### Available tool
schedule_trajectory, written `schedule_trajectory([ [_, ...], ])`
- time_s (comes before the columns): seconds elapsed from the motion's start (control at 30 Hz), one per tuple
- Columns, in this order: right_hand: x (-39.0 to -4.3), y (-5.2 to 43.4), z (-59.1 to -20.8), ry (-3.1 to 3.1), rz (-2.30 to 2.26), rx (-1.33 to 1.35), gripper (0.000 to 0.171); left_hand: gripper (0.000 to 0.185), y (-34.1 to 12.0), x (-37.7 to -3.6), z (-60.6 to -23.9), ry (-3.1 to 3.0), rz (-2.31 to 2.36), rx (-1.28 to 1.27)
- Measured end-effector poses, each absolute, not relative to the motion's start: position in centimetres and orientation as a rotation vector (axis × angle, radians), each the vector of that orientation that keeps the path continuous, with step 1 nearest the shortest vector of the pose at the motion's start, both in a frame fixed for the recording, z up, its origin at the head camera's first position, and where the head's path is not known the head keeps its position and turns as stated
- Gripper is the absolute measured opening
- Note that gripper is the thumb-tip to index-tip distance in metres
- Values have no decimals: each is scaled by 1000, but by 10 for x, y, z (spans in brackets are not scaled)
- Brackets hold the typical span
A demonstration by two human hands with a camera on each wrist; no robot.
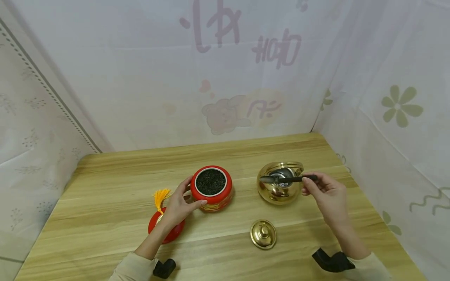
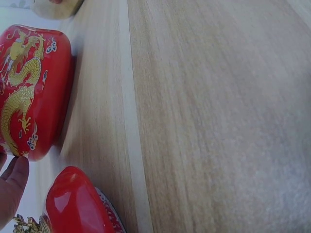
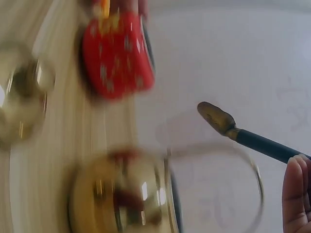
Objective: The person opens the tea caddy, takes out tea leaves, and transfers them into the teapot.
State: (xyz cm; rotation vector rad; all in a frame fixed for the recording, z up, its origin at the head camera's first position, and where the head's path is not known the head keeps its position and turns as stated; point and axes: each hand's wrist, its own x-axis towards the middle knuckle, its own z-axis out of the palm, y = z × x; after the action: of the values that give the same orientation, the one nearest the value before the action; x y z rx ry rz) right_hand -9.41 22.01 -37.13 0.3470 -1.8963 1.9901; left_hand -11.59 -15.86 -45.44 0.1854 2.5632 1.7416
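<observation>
My left hand (image 1: 178,208) grips the side of a round red jar (image 1: 229,191), thumb at the front and fingers at its left. Dark tea leaves (image 1: 211,182) fill the jar nearly to its white rim; a gold dragon (image 2: 22,102) decorates the wall. My right hand (image 1: 328,195) pinches the dark handle of a small tea scoop (image 3: 216,118), held level above the opening of a shiny gold teapot (image 1: 275,198). In the right wrist view the scoop's bowl shows a brassy surface, with the teapot's raised handle (image 3: 260,187) below it.
The jar's red lid (image 1: 174,234) with a yellow tassel (image 1: 161,198) lies left of the jar, partly behind my left wrist. A gold knobbed lid (image 1: 263,234) lies in front of the teapot. Patterned cloth (image 1: 140,97) hangs behind the wooden table (image 1: 116,195) and at both sides.
</observation>
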Motion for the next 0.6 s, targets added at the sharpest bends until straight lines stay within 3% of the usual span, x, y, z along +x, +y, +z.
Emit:
schedule_trajectory([
  [0.33, -113, 137, -387, -2043, 2041, 439, 18, 91, -158, -117, -457, 2589, 1732, 209],
  [0.6, -129, 106, -395, -2205, 1969, 405, 17, 90, -160, -116, -456, 2581, 1754, 220],
])
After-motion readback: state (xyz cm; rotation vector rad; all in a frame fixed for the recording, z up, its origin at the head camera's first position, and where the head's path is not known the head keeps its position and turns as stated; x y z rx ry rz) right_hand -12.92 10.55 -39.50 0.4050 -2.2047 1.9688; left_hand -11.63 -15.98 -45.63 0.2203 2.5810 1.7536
